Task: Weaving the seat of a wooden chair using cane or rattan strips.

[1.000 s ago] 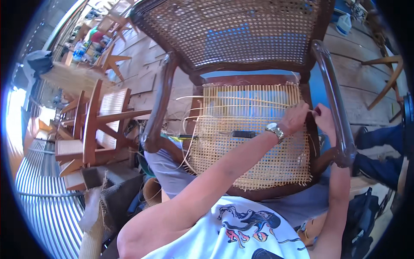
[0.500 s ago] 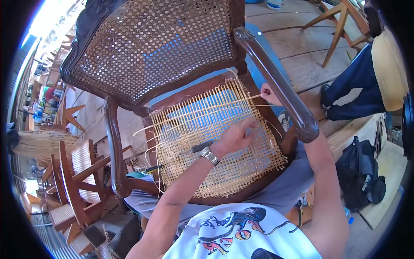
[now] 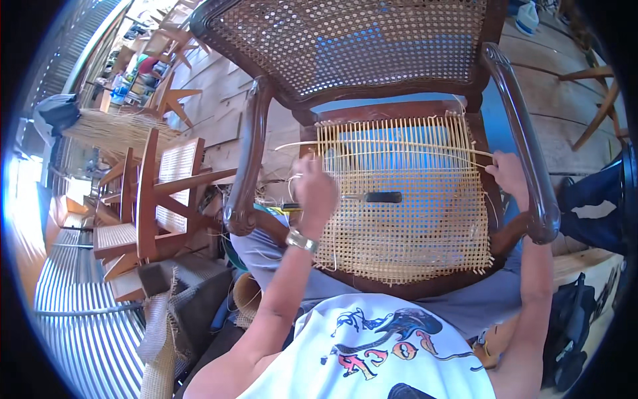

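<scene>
A dark carved wooden armchair [image 3: 528,146] with a half-woven cane seat [image 3: 412,239] rests across my lap. My right hand [image 3: 508,174] is closed on the right end of a cane strand [image 3: 399,141] beside the seat's right rail, inside the armrest. This strand crosses the upright strands and sticks out past the left edge. My left hand [image 3: 316,189], wearing a metal watch, hovers over the left edge near loose strand ends; motion smears its bent fingers, so their hold cannot be told. A thin tool with a dark handle [image 3: 383,197] lies on the weave.
The chair's cane back [image 3: 372,46] rises at the far side. To the left stand wooden chairs with woven panels [image 3: 177,179], a bundle of fibre [image 3: 119,136] and corrugated sheet metal [image 3: 80,319]. A dark bag [image 3: 575,326] sits at the right; a person's leg [image 3: 598,206] shows there.
My view has swung left. My left hand has moved from the middle of the seat to its left edge. My right hand stays at the right edge with the strand.
</scene>
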Action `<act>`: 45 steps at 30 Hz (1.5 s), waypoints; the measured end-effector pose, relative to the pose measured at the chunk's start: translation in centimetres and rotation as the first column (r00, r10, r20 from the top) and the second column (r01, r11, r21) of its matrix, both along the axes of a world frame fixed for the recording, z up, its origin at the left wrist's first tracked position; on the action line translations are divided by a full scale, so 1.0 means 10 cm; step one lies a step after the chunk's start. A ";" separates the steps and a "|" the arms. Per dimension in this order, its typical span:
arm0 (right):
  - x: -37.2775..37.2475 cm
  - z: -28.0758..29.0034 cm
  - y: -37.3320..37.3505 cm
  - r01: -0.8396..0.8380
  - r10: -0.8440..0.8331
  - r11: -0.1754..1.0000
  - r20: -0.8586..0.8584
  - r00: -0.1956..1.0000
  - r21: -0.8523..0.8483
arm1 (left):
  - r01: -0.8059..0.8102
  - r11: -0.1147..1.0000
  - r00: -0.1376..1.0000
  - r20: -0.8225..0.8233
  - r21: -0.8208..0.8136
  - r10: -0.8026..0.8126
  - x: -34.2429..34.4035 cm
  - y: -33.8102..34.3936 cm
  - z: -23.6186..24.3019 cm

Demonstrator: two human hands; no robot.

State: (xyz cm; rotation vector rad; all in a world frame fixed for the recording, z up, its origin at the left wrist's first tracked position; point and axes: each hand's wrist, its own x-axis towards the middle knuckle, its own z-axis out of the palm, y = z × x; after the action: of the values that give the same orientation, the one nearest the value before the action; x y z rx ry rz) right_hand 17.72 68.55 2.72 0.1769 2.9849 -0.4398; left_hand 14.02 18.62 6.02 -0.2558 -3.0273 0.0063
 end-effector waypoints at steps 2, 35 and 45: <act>0.00 0.03 -0.01 0.000 -0.001 0.995 -0.011 1.000 -0.100 | -0.176 0.980 0.975 -0.150 -0.092 0.161 -0.21 -0.40 -0.11; 0.85 -0.12 0.79 0.211 -0.368 0.591 -0.027 0.929 -0.778 | 0.130 0.980 0.958 0.235 0.148 -0.163 0.10 0.17 2.81; 0.60 0.03 0.56 0.125 -0.151 0.680 0.029 0.988 -0.723 | -0.082 0.741 0.927 0.325 0.666 -0.189 0.16 -0.17 2.85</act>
State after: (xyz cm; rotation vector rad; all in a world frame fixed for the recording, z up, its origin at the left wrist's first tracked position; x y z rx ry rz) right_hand 23.75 74.12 3.00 0.3107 2.5660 -1.6019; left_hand 15.61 16.95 34.57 -0.2968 -3.1047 -1.2595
